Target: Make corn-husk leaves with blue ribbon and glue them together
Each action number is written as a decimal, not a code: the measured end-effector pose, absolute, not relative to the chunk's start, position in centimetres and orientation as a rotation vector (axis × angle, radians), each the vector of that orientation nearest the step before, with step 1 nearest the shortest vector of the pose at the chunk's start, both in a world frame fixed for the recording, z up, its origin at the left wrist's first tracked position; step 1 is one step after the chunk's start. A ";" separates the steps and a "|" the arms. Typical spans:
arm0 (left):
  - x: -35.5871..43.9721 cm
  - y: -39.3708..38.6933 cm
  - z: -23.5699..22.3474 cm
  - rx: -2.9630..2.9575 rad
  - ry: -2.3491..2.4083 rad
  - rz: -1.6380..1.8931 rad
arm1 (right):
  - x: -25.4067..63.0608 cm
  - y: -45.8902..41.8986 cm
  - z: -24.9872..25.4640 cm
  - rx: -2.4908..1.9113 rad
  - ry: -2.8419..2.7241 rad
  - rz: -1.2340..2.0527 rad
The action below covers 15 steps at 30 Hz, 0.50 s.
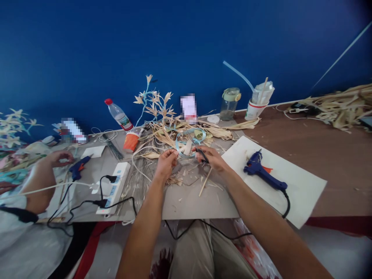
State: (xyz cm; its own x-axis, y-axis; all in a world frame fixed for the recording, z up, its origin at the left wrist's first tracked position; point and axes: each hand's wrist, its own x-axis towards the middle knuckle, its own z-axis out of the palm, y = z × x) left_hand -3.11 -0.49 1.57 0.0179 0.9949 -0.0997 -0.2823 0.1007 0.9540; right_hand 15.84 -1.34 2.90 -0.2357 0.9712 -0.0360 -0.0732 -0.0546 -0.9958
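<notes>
My left hand is closed in a pinch at the middle of the table, at one end of a light-blue ribbon that loops up behind both hands. My right hand grips black-handled scissors, their blades pointing away over the ribbon and hard to make out. Between and beyond the hands lie dried corn husks. Small husk scraps and a thin stick are on the table just below my right hand.
A blue glue gun rests on a white board at right. At left are a power strip, an orange cup, a water bottle and a co-worker's arm. Husk flowers on blue stems stand behind.
</notes>
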 end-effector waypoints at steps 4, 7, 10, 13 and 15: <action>-3.8 -0.2 1.4 0.930 1.044 1.309 | 16.6 -1.4 3.2 -1.057 -1.487 1.598; -4.1 0.1 0.7 1.002 1.094 1.327 | 17.0 -1.2 3.0 -1.026 -1.600 1.671; -4.3 0.3 0.2 1.094 1.149 1.305 | 17.3 -1.1 2.9 -1.030 -1.658 1.674; -4.4 0.3 0.0 1.150 1.174 1.269 | 17.5 -1.1 2.9 -1.032 -1.678 1.696; -4.4 0.3 0.1 1.169 1.183 1.247 | 17.6 -1.1 3.0 -1.020 -1.680 1.728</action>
State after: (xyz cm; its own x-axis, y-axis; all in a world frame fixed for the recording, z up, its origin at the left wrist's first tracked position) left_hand -4.45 0.29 0.07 -0.0158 0.9999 0.0041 -0.0485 -0.0048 0.9988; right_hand 17.60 -1.08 2.99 -0.5822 0.7974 -0.1587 0.1358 -0.0970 -0.9860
